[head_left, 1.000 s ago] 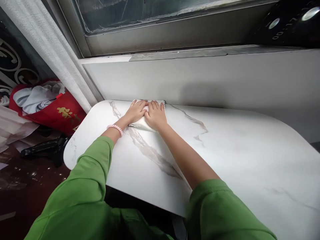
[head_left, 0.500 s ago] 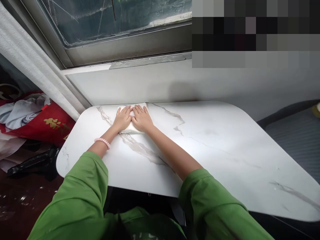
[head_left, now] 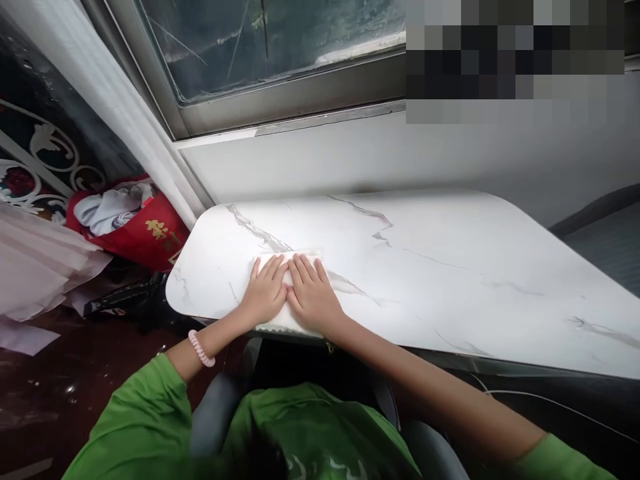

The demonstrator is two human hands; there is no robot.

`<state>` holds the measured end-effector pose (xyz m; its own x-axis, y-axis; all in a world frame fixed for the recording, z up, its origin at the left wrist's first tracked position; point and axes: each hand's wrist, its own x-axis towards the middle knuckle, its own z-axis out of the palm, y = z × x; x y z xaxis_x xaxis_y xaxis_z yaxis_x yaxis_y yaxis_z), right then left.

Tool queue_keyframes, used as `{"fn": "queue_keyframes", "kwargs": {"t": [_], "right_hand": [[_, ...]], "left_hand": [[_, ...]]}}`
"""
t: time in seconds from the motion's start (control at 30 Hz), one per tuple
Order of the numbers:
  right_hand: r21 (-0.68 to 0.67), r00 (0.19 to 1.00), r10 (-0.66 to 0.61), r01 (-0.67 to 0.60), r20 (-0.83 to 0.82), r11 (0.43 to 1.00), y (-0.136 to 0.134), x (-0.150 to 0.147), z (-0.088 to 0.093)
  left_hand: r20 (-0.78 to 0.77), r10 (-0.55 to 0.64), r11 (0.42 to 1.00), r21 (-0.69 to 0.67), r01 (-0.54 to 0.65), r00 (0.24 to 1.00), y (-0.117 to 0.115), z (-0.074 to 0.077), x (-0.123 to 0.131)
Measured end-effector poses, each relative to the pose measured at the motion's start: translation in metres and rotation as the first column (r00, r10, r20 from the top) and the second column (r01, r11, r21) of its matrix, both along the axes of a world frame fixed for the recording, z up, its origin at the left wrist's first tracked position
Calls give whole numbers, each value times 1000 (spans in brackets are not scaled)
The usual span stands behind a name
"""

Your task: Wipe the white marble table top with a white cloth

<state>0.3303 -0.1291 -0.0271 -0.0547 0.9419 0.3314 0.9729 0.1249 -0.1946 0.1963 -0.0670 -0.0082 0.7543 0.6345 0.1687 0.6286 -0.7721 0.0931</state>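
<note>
A folded white cloth (head_left: 286,323) lies flat on the white table (head_left: 440,287), which has grey-brown marble veins. Part of the cloth reaches the table's near edge. My left hand (head_left: 264,291) presses down on its left half, palm down, fingers stretched forward. Beside it, my right hand (head_left: 313,293) lies flat on the right half, its fingers slightly spread. The thumbs come close together over the middle of the cloth, and both palms hide much of it.
Beyond the table's far edge is a pale wall (head_left: 310,160) below a metal-framed window (head_left: 300,87). A white curtain (head_left: 145,147) hangs at the left, near a red bag (head_left: 145,233) stuffed with fabric. A thin white cable (head_left: 545,395) runs under the near right edge.
Both hands have drawn the cloth from the table's far edge back to its near edge, staying flat on it. The camera view has shifted, showing more of the left side.
</note>
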Motion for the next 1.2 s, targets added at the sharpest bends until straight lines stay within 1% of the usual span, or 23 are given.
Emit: {"fn": "queue_keyframes", "kwargs": {"t": [0.07, 0.13, 0.2, 0.3, 0.43, 0.57, 0.73, 0.9, 1.03, 1.1, 1.2], "right_hand": [[15, 1000, 15, -15, 12, 1000, -9, -8, -1], [16, 1000, 17, -17, 15, 1000, -11, -12, -1], [8, 1000, 18, -18, 13, 1000, -7, -13, -1], [-4, 1000, 15, -15, -9, 1000, 7, -14, -1], [-31, 998, 0, -2, -55, 1000, 44, -14, -4], [-56, 998, -5, 1, -68, 998, 98, -10, -6], [-79, 998, -2, -3, -66, 997, 167, 0, -3], [-95, 996, -40, 32, -79, 995, 220, 11, -3], [-54, 992, -49, 43, -114, 998, 249, 19, -6], [-39, 991, -52, 47, -125, 998, 259, 22, -8], [-42, 990, -68, 63, -122, 997, 266, 25, -9]], "left_hand": [[10, 3, 1000, -5, -3, 1000, -11, 1, -9], [18, 5, 1000, -21, -5, 1000, -15, 1, -13], [26, 12, 999, -38, -11, 1000, -12, 2, -14], [29, 24, 998, -55, -22, 999, 3, 1, -13], [23, 16, 998, -62, -14, 1000, 42, 0, -12], [19, 44, 996, -73, -43, 999, 93, 0, -7], [29, 84, 994, -78, -81, 996, 157, 2, 6], [38, 79, 992, -101, -74, 996, 211, 4, 20], [64, 68, 993, -103, -61, 996, 240, 4, 29], [77, 69, 994, -95, -62, 995, 249, 3, 33], [81, 69, 994, -86, -62, 994, 256, 0, 35]]}}
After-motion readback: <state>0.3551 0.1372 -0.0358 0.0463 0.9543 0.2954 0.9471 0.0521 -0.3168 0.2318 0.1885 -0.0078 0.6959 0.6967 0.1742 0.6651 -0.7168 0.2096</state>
